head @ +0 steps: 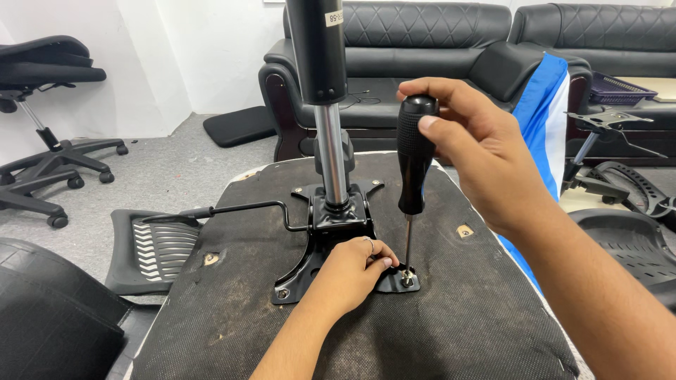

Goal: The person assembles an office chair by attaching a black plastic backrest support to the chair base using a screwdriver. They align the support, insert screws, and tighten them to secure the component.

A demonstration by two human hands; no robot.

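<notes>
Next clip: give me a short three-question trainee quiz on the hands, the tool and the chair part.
1. True or false: the right hand holds the black-handled screwdriver upright by its grip.
2. Where does the screwdriver's tip rest?
A. on the black crank lever
B. on a screw at a corner of the black metal mounting plate
C. on the chrome gas-lift column
3. Fill in: the left hand rests on the plate with its fingertips beside the ____.

Key: 1 true; 2 B; 3 screw. The plate lies on the dark fabric underside of the upturned seat.
</notes>
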